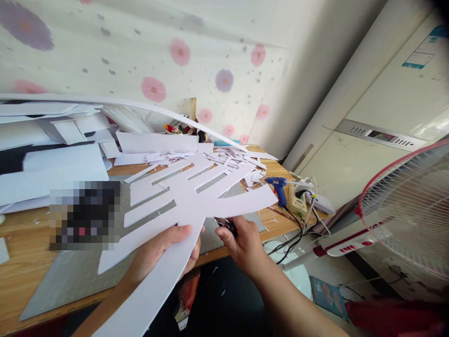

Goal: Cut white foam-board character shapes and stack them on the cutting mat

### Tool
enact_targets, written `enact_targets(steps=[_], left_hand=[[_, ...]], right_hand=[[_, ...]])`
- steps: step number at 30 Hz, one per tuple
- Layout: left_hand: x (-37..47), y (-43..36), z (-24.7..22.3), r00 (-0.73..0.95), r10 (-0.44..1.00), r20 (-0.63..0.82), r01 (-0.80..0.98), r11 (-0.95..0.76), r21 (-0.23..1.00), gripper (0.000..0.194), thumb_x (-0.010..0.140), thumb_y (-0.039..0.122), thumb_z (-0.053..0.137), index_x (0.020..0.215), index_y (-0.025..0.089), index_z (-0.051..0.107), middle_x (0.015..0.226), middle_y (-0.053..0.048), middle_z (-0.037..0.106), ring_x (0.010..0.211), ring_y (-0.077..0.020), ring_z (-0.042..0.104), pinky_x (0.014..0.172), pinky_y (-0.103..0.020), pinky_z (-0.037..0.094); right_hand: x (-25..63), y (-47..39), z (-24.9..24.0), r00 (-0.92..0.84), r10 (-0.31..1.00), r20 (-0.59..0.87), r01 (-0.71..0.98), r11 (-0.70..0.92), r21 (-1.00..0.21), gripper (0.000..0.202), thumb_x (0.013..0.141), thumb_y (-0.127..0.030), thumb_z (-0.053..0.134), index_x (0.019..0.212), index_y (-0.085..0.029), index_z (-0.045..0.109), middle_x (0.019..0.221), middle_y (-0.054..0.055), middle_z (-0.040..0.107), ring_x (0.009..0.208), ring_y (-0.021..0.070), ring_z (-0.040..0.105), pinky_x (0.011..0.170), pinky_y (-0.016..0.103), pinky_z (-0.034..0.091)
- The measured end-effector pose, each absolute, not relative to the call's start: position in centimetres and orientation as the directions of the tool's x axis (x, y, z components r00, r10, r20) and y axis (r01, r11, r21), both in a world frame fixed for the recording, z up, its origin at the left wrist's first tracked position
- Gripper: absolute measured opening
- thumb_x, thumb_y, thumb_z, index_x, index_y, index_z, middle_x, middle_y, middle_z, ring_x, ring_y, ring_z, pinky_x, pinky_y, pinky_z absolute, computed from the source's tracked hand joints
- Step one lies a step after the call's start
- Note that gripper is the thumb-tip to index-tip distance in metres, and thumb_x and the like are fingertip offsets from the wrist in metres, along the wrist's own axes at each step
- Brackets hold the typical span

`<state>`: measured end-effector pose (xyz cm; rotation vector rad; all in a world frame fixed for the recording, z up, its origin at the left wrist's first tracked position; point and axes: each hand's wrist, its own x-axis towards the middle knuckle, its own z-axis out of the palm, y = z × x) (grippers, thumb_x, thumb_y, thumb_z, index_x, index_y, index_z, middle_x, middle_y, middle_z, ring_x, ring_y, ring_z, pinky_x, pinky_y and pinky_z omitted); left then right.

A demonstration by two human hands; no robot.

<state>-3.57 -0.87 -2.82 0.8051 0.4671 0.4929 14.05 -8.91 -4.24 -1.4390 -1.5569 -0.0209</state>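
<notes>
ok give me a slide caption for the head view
A slotted white sheet in the left grip and a dark-handled tool in the right grip, at a cluttered wooden table.

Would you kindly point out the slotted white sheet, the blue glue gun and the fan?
Slotted white sheet point(188, 202): head view, on its solid middle.
Blue glue gun point(279, 188): head view, where body meets handle.
Fan point(410, 206): head view, on its wire grille.

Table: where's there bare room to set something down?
Bare: mat left of the held sheet, nearer than the blurred object; wood between mat and left-hand offcut. Crowded: the back, with scraps; the right end, with glue gun and power strip.
</notes>
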Motion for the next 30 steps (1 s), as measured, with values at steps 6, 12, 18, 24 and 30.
enact_targets(steps=[6,12,18,24,30], left_hand=[[-3.6,-1.2,-2.1,0.76,0.611,-0.221,-0.227,0.568,0.791,0.025,0.076,0.039,0.071,0.084,0.016,0.067,0.055,0.0,0.058,0.043,-0.0074,0.039,0.044,-0.021,0.025],[-4.6,-0.5,-3.0,0.658,0.727,-0.197,-0.069,0.319,0.945,0.037,0.079,0.05,0.066,0.067,0.015,0.067,0.056,-0.004,0.057,0.051,-0.0127,0.044,0.049,-0.026,0.033],[-5.6,0.2,-2.8,0.655,0.739,-0.155,0.035,0.176,0.984,0.043,0.076,0.057,0.064,0.065,0.016,0.069,0.061,-0.006,0.062,0.055,-0.0157,0.048,0.052,-0.027,0.036],[-5.8,-0.2,-1.4,0.72,0.597,-0.353,0.186,0.325,0.927,0.04,0.061,0.057,0.073,0.061,0.017,0.069,0.062,-0.005,0.062,0.055,-0.0162,0.049,0.052,-0.027,0.038],[-6.0,-0.2,-2.1,0.749,0.556,-0.361,0.194,0.336,0.922,0.039,0.062,0.056,0.074,0.061,0.018,0.069,0.053,0.0,0.054,0.049,-0.0128,0.042,0.049,-0.025,0.033]], right_hand=[[14.0,-9.0,-4.2,0.216,0.776,0.592,0.734,0.271,-0.623,0.046,0.095,-0.062,0.046,0.091,-0.019,0.063,0.063,0.002,0.065,0.052,0.0137,0.059,0.051,0.022,0.043],[15.1,-10.2,-4.9,0.295,0.843,0.45,0.485,0.274,-0.831,0.032,0.09,-0.051,0.06,0.086,-0.019,0.062,0.062,-0.002,0.057,0.051,0.0115,0.055,0.05,0.022,0.044],[17.1,-11.2,-5.9,0.675,0.684,0.277,0.096,0.291,-0.952,0.034,0.076,-0.045,0.077,0.094,-0.019,0.064,0.07,-0.002,0.064,0.046,0.0115,0.058,0.045,0.024,0.047],[18.8,-11.2,-4.9,0.764,0.645,-0.006,-0.238,0.273,-0.932,0.042,0.063,-0.051,0.082,0.08,-0.018,0.065,0.063,-0.002,0.06,0.042,0.0099,0.051,0.034,0.02,0.04],[18.4,-11.4,-5.1,0.614,0.775,-0.151,-0.368,0.111,-0.923,0.043,0.051,-0.043,0.091,0.073,-0.016,0.065,0.052,-0.005,0.05,0.038,0.0076,0.043,0.032,0.02,0.036]])
